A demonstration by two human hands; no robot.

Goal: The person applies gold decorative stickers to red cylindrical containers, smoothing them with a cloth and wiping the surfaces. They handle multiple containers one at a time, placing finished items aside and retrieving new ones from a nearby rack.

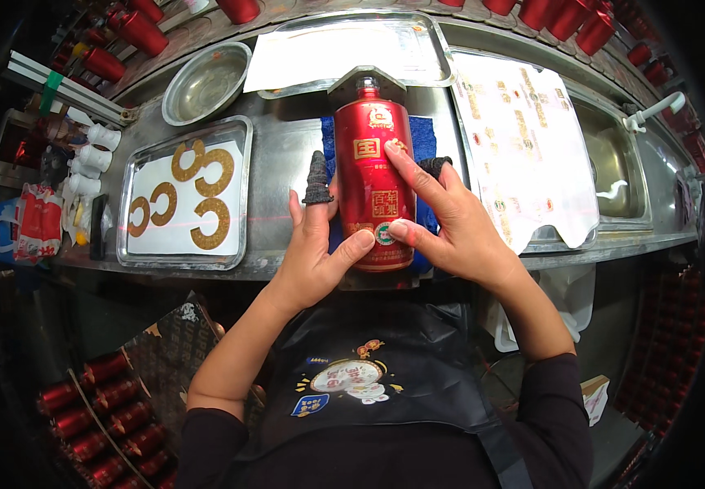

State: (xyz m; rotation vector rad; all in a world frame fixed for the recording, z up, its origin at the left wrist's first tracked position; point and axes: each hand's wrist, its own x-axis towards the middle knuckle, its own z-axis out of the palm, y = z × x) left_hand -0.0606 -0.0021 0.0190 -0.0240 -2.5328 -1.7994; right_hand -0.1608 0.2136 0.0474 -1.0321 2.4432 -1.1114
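Note:
A glossy red bottle [362, 183] with gold lettering and small decals lies with its neck pointing away from me. Its neck end sits at a dark angular holder [393, 76], and a blue cloth [423, 140] shows beneath it. My left hand [316, 236] holds the bottle's left side, thumb on the lower front; a black ribbed cover sits on one finger. From the right, my right hand [454, 216] grips it, index finger pressed on the upper gold lettering and thumb beside a round green mark. Another dark finger cover shows on this hand.
To the left, a metal tray [240, 196] holds gold C-shaped decals on white paper, near a metal bowl [238, 61]. Decal sheets [548, 163] lie right, before a sink [621, 163]. A white-papered tray [442, 61] stands behind; red bottles [139, 33] line the back.

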